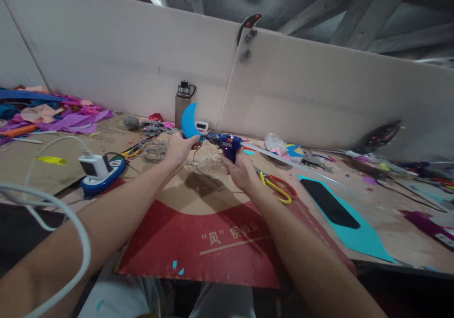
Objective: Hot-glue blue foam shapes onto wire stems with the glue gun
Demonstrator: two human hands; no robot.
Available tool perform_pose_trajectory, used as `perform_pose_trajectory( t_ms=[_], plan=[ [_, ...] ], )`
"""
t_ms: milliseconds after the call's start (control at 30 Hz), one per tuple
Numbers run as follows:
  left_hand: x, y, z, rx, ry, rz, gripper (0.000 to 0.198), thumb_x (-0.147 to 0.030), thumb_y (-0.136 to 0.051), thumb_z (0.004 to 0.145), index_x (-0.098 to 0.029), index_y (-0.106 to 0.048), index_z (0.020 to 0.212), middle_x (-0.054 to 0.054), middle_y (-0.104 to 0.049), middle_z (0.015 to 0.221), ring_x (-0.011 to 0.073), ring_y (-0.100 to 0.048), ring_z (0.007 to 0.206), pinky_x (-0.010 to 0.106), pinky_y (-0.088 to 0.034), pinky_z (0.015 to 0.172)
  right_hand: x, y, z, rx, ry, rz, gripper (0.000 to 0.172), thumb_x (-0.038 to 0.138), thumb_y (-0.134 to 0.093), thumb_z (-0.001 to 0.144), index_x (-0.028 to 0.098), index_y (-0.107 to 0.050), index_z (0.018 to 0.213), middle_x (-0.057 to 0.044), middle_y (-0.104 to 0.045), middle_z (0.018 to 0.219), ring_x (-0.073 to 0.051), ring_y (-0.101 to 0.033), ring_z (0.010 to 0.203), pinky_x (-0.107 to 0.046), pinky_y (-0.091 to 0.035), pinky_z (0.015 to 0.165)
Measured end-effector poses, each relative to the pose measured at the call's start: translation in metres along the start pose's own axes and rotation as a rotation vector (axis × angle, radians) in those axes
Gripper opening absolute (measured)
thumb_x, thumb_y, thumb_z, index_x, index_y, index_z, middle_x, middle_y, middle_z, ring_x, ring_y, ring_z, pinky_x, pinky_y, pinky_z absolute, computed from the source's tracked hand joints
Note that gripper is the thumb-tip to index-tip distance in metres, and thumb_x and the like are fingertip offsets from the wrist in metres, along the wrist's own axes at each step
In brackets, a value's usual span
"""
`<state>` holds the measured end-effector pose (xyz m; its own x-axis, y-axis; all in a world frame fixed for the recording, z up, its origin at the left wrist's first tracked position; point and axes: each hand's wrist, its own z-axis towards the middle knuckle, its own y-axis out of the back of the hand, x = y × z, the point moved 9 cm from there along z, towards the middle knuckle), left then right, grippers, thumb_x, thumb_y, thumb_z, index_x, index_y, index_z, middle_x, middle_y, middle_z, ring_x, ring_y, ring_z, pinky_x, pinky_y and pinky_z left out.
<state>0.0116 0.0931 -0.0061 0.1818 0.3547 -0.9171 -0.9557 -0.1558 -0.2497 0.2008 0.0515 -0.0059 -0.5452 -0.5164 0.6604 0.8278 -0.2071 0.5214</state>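
Between the fingers of my left hand (180, 149) is a blue crescent cutout (189, 122), pinched near its lower tip, its upper tip pointing up. My right hand (241, 167) is wrapped around the handle of a blue hot glue gun (227, 142). Its nozzle points left, close to the crescent's lower end; whether they touch I cannot tell. A long clear glue stick (291, 161) sticks out of the gun's back toward the right. Below both hands lies a red and tan cardboard sheet (198, 242).
Scissors (278, 188) with yellow and orange handles lie right of my right hand. A phone (329, 202) rests on turquoise sheet. A bottle (183, 103) stands at the back. Left are a blue power strip (102, 178), a white cable (83, 242) crossing my forearm, and colored scraps (76, 119).
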Motion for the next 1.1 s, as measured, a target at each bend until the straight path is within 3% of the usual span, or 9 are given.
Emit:
perform_pose_trajectory(
  t_ms=[533, 900, 1100],
  plan=[
    [-0.001, 0.009, 0.008, -0.044, -0.020, -0.017, 0.018, -0.022, -0.070, 0.056, -0.010, -0.061, 0.066, 0.003, -0.062, 0.060, 0.0116, -0.058, 0.053, 0.024, -0.046, 0.052, 0.002, -0.004, -0.003, 0.037, -0.019, -0.117, 0.021, 0.034, -0.049, 0.083, 0.019, -0.054, 0.097, -0.005, -0.060, 0.078, -0.017, -0.052, 0.063, -0.031, -0.042, 0.063],
    [0.001, 0.019, 0.013, -0.125, -0.033, 0.019, 0.018, -0.024, -0.069, 0.057, -0.011, -0.061, 0.065, 0.004, -0.063, 0.060, 0.0128, -0.061, 0.055, 0.022, -0.045, 0.051, 0.000, -0.002, -0.003, 0.002, -0.001, -0.056, 0.025, 0.036, -0.051, 0.082, 0.019, -0.054, 0.100, -0.006, -0.060, 0.080, -0.017, -0.052, 0.065, -0.032, -0.043, 0.064],
    [0.000, 0.011, 0.010, -0.070, -0.016, 0.005, 0.018, -0.022, -0.069, 0.055, -0.012, -0.060, 0.065, 0.004, -0.063, 0.062, 0.0117, -0.059, 0.054, 0.023, -0.045, 0.052, 0.000, -0.001, -0.003, -0.008, 0.000, -0.078, 0.028, 0.037, -0.051, 0.082, 0.021, -0.053, 0.105, -0.006, -0.060, 0.080, -0.019, -0.054, 0.067, -0.034, -0.044, 0.066]
  ],
)
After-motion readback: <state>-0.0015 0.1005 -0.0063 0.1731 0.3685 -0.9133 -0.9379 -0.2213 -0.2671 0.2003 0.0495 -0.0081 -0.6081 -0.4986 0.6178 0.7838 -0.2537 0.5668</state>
